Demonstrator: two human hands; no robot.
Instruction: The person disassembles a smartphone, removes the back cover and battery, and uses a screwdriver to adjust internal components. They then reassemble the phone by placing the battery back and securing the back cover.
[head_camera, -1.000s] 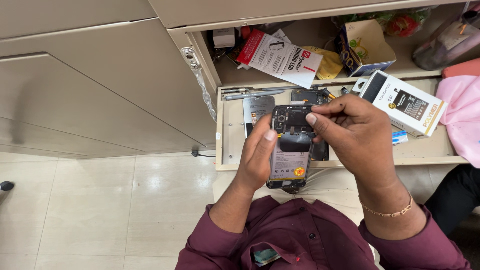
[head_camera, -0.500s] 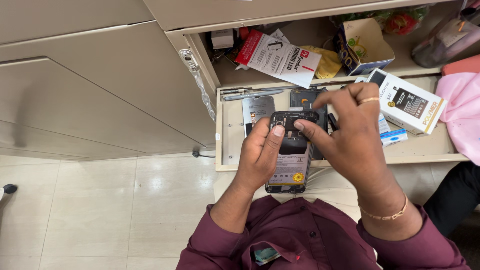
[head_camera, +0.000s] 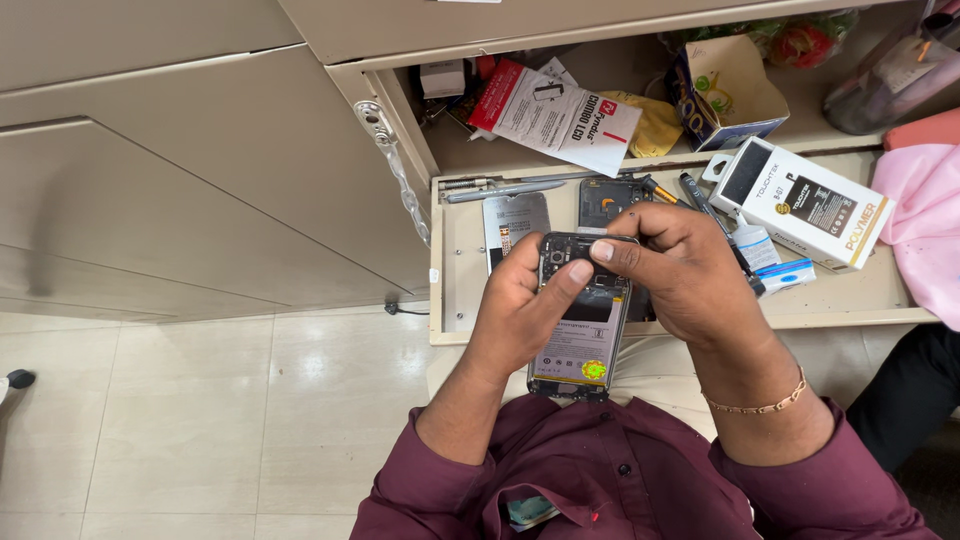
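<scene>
The big beige cabinet (head_camera: 180, 190) stands to the left of the fingers, and its pulled-out tray (head_camera: 455, 290) lies just beyond and under them. On the tray, to the right of the fingers, rests a white box (head_camera: 805, 205); a silver back cover (head_camera: 512, 218) and a dark phone part (head_camera: 606, 198) lie just beyond them, with pens (head_camera: 700, 195) near. Deeper in the shelf, well beyond the fingers, are a red and white packet (head_camera: 555, 115) and an open blue carton (head_camera: 725, 95).

The person holds an opened phone (head_camera: 580, 330) over the lap, between both hands. Its long axis runs from the body toward the tray, top end away. The left hand (head_camera: 520, 310) wraps the left edge, fingers closed around it, and the thumb (head_camera: 562, 282) lies across the upper part. The right hand (head_camera: 685, 275) covers the top right corner, its fingers (head_camera: 612, 250) bent and closed on the top edge near the camera module. If it pinches some small piece there, one cannot tell. Both hands touch the phone; the right one is nearer to the top end.
</scene>
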